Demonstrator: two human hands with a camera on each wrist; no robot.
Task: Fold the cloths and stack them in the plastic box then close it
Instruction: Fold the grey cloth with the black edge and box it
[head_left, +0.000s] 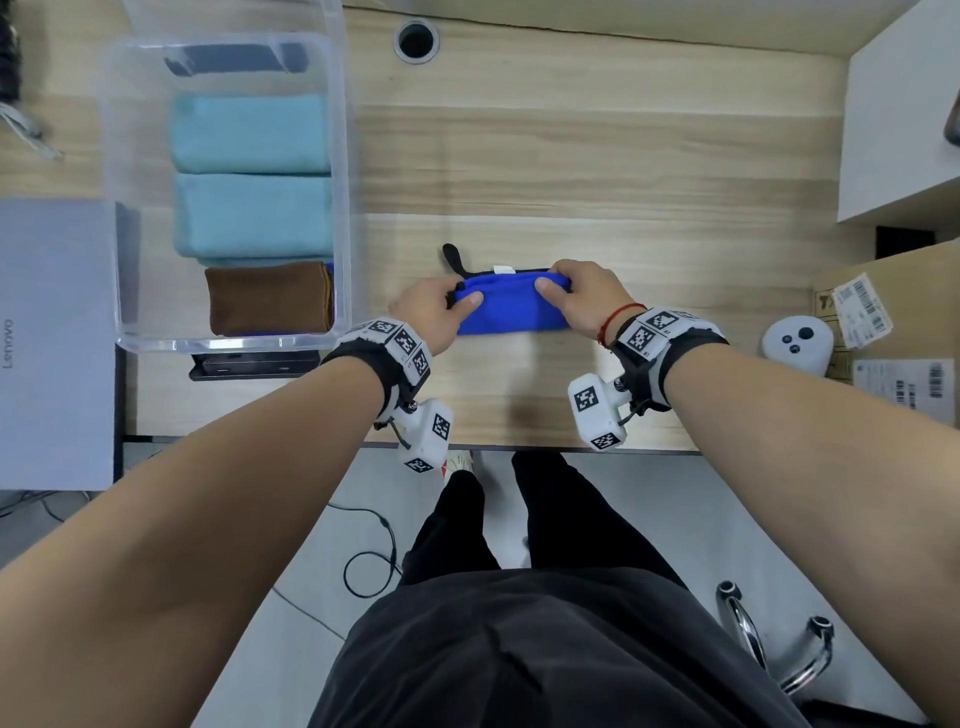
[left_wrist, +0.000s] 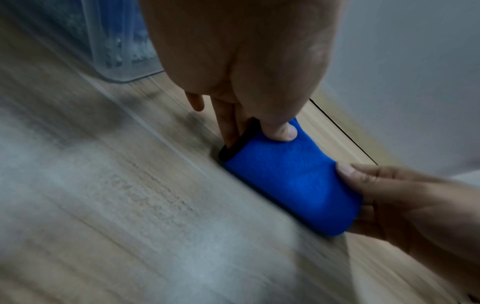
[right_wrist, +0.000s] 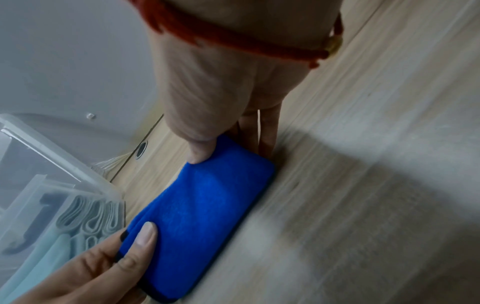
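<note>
Left hand (head_left: 427, 312) pinching the left end of the folded bright blue cloth with black edging (head_left: 511, 306), thumb on top and fingers under the far edge. Right hand (head_left: 584, 299) pinching the right end in the same way, thumb on top, fingers curled behind. Both hands closed on the fabric, none released.

Blue cloth lying on the light wooden table (head_left: 623, 171), just to the right of the clear plastic box (head_left: 111, 208), near its front corner. Folded into a short, thick, soft bundle, rounded at the near fold, with a black loop and a small white label at the far side.

Possible trouble from here: layers sliding apart on lifting, because the bundle is soft and held only at the ends; probably also sagging in the middle. Catching on the box wall possible too, since little free room seems left inside.

Inside the box: two folded light teal cloths (head_left: 252, 171) side by side, and a folded brown cloth (head_left: 270, 299) at the front. Lid not on the box yet.
</note>
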